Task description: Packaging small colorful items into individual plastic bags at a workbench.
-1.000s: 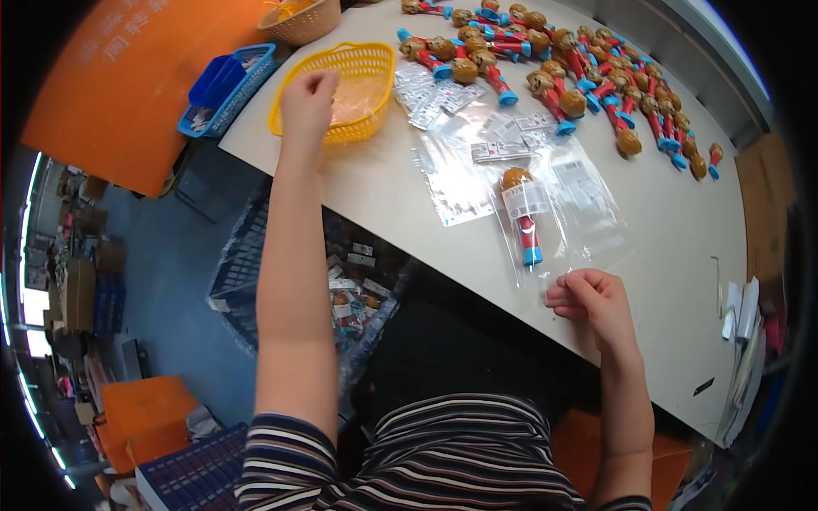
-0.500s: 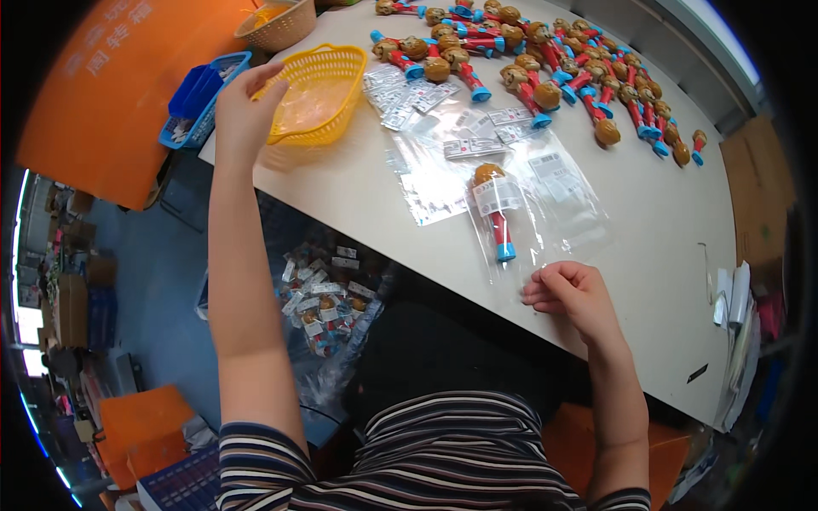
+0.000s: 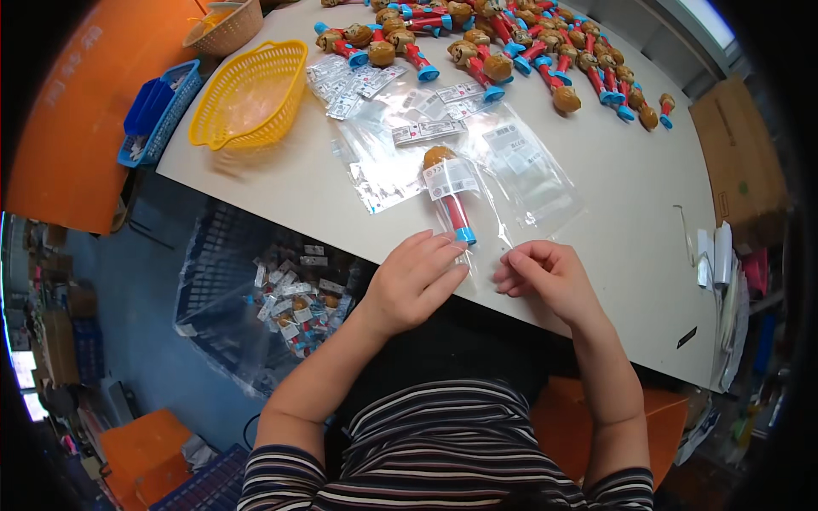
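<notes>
A toy with a brown round head, red shaft and blue base (image 3: 454,211) lies in a clear plastic bag (image 3: 486,223) near the table's front edge. A white printed label covers part of it. My left hand (image 3: 415,283) rests at the bag's lower end, by the blue base, fingers stretched out and seemingly holding nothing. Just to the right, my right hand (image 3: 550,277) has its fingers curled together on the bag's lower right edge. Beyond the toy lie more flat clear bags (image 3: 532,183) and several printed paper slips (image 3: 426,130).
Many similar toys (image 3: 511,43) are heaped along the table's far side. A yellow basket (image 3: 285,94) stands at the far left, beside a blue basket (image 3: 175,119) and a tan basket (image 3: 247,25). On the floor, a lined blue crate (image 3: 200,294) holds bagged toys (image 3: 294,311).
My left hand has come down from the yellow basket to the bag's lower end. My right hand stays by the bag's edge. The whole view has shifted slightly.
</notes>
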Action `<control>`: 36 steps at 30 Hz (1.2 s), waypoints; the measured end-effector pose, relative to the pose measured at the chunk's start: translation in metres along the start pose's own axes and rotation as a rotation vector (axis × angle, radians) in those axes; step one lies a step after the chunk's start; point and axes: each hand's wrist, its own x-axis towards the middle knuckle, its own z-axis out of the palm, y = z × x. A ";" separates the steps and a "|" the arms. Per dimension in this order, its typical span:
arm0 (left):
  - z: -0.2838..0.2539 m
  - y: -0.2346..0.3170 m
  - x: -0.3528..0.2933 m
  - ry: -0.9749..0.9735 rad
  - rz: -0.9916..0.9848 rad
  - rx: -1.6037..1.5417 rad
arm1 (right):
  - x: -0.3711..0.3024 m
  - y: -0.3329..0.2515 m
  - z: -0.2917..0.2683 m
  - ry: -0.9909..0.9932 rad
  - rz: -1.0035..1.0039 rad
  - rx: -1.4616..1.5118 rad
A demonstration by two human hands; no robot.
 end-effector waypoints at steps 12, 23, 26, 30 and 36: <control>0.002 0.006 -0.019 0.043 -0.103 -0.131 | 0.010 -0.015 -0.016 0.210 -1.166 -1.225; 0.010 0.003 -0.022 0.104 -0.069 -0.030 | 0.033 -0.015 -0.013 0.058 -1.233 -1.029; 0.015 0.005 -0.011 0.209 -0.076 -0.027 | 0.032 -0.015 -0.008 0.058 -1.170 -0.963; 0.019 0.008 -0.009 0.219 -0.014 0.025 | 0.028 -0.017 -0.002 0.076 -1.180 -0.925; 0.011 0.006 -0.015 0.164 -0.007 -0.054 | 0.022 -0.011 -0.011 0.031 -1.175 -1.009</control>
